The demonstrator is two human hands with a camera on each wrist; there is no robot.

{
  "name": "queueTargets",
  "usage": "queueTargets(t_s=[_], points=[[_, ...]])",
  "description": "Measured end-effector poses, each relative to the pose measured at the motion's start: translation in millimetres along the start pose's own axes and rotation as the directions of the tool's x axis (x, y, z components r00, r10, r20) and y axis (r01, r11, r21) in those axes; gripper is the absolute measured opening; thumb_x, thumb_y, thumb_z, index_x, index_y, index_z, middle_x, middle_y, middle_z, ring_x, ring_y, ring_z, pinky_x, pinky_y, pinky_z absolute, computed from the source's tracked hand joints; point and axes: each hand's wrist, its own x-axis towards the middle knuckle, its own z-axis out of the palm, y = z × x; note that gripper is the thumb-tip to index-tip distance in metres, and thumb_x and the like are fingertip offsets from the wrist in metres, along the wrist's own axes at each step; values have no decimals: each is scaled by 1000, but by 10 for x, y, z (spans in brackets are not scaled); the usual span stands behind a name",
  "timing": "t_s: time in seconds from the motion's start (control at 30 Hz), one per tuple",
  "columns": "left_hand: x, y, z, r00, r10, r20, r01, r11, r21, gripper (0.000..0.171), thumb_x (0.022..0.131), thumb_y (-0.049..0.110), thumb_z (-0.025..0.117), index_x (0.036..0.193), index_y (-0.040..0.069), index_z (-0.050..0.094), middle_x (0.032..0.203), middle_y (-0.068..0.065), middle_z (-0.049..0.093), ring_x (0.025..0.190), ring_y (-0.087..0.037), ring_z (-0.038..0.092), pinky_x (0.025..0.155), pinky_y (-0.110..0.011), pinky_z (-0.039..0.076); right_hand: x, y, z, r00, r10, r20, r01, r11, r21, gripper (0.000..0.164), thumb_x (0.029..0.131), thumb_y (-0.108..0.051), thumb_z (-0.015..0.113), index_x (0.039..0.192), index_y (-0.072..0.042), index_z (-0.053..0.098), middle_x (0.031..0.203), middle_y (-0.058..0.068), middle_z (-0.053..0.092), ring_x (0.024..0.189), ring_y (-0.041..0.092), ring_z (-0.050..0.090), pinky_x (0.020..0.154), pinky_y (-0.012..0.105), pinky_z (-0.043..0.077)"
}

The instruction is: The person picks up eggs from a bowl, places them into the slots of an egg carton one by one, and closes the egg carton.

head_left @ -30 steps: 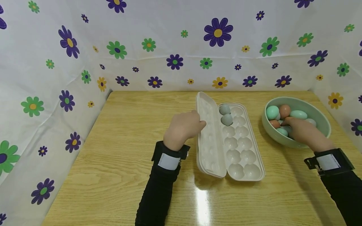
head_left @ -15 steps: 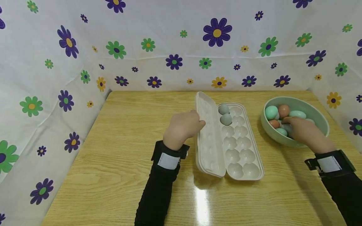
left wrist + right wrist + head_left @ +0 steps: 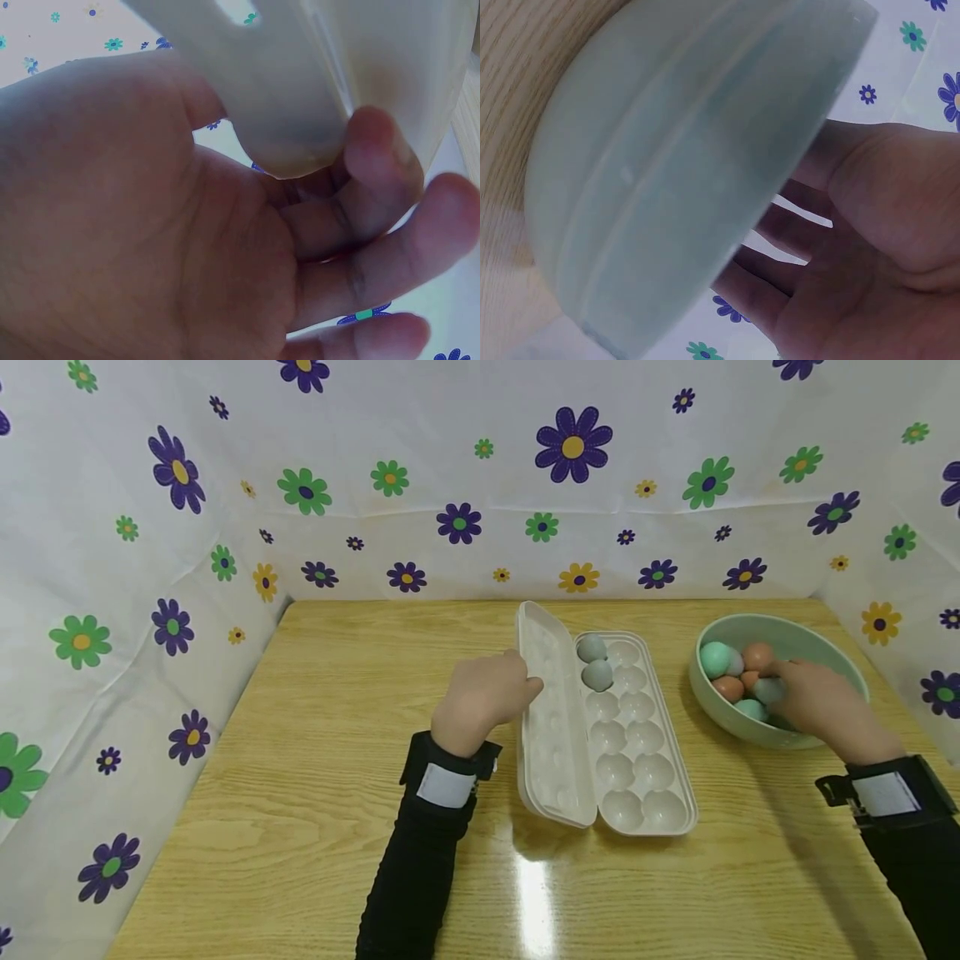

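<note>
Head view: the egg carton (image 3: 628, 754) rests on the surface (image 3: 337, 693) at 4 o'clock of centre, its lid (image 3: 555, 727) raised and leaning toward 9 o'clock. The left hand (image 3: 483, 697) pinches the lid at its 9 o'clock side; the left wrist view confirms fingers curled over the edge. Two grey eggs (image 3: 597, 675) sit in the left row, at the carton's 11 o'clock end. At 2 o'clock from the carton stands the bowl (image 3: 810, 639), holding brown eggs (image 3: 757, 657) and mint-green eggs (image 3: 715, 660). Inside it the right hand (image 3: 832, 706) grips a loose grey egg (image 3: 767, 691); the right wrist view hides these fingertips behind the bowl. Assessment: the step appears to be lifting this egg out. It calls for light, even pressure and a vertical lift, without dragging its neighbours. The lid is best held steady, leaving the pockets (image 3: 663, 810) accessible.
</note>
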Motion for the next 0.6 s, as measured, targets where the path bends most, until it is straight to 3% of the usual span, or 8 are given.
queueTargets(t_s=[0.17,0.4,0.6], points=[[3,-7,7,1000,-2,0,2,1000,-6,40,97,39,37,105,4,55,71,-3,50,59,-16,51,50,-28,36,-9,16,-24,1000,4,0,-4,1000,17,37,81,-7,56,115,4,48,99,31,53,90,45,51,78,59,40],[13,-4,16,1000,-2,-5,2,1000,-5,40,97,39,37,103,4,55,70,-3,50,59,-15,51,49,-27,36,-7,3,-38,1000,24,2,-24,998,50,37,83,-8,56,112,13,47,107,35,50,96,47,48,82,61,38],[17,-3,17,1000,-6,-1,6,1000,3,42,97,40,37,106,3,55,71,-3,50,59,-15,51,49,-27,35,-20,-35,-46,999,0,-33,2,999,50,26,88,-15,54,104,5,49,101,29,52,89,40,51,77,57,40]])
